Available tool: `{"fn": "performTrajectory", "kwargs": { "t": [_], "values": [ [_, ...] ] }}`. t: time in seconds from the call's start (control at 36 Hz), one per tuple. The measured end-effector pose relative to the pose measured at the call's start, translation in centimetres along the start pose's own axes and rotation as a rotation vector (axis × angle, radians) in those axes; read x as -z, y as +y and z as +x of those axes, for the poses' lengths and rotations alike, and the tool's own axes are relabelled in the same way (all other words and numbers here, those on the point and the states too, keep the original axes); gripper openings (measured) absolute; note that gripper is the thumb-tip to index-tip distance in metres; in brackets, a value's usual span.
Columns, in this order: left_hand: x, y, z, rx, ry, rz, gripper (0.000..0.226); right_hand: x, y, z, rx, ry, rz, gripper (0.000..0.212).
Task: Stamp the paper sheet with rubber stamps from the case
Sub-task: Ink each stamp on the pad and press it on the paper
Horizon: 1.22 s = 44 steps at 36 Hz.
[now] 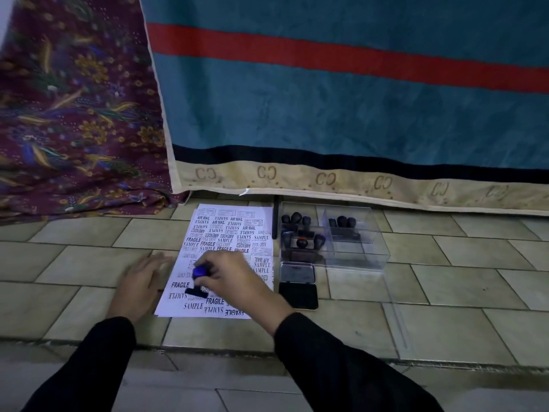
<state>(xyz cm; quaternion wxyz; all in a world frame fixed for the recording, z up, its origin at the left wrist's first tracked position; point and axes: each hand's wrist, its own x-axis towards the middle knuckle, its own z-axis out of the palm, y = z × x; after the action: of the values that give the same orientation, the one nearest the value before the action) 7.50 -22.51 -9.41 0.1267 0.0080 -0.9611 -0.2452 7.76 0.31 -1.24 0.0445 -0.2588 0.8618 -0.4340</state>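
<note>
Plainly, most of the stamping looks done. Across the far side hangs a teal blanket (341, 114) with a red stripe, and a floral cloth (74, 114) is draped to its left; both reach down to the tiled floor (445, 292), where everything else lies.

The paper sheet (225, 233) lies flat on the tiles, left of centre, its far half crowded with dark impressions: AIR MAIL, SAMPLE, FRAGILE, AMENDED, at all angles. The near half carries fewer marks, with white gaps between them, so I judge there is room for only a handful more.

Just right of the sheet stands the clear case (359, 254), open, with several dark-handled stamps (300, 233) in its compartments. Near it, touching or almost touching its near edge, lies the open ink pad (298, 292), lid tipped back.

The left hand (142, 281) lies flat, fingers straight, grasping nothing, steadying the sheet's left edge. The right hand (234, 278) has its grip pinched around the blue handle of a rubber stamp (198, 281), whose dark base sits on the paper in the near-left part. Whether it is pressed down fully I cannot tell. What remains, by my reading, is lifting this one and filling the last gaps.
</note>
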Motion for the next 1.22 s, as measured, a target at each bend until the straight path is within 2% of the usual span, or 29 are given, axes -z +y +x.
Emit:
{"fn": "performTrajectory", "kwargs": {
  "t": [0.08, 0.39, 0.69, 1.06, 1.22],
  "values": [
    [0.0, -0.3, -0.3, 0.011, -0.055, 0.109, 0.040, -1.8, -0.9, 1.2, 0.031, -0.032, -0.019, 0.026],
    [0.5, 0.7, -0.6, 0.033, -0.034, 0.057, 0.048, -4.3, -1.7, 2.5, 0.042, -0.142, -0.086, 0.018],
    [0.7, 1.0, -0.6, 0.054, -0.051, 0.039, 0.057, -5.1, -2.3, 2.9, 0.046, -0.150, -0.094, 0.016],
    [0.6, 1.0, -0.9, 0.009, -0.027, 0.003, 0.062, -6.1, -2.8, 2.3, 0.130, -0.155, -0.270, 0.011],
    [0.4, 1.1, -0.9, 0.020, 0.000, -0.001, 0.062, -5.5, -3.2, 2.3, 0.122, -0.103, -0.268, 0.014]
  ]
}}
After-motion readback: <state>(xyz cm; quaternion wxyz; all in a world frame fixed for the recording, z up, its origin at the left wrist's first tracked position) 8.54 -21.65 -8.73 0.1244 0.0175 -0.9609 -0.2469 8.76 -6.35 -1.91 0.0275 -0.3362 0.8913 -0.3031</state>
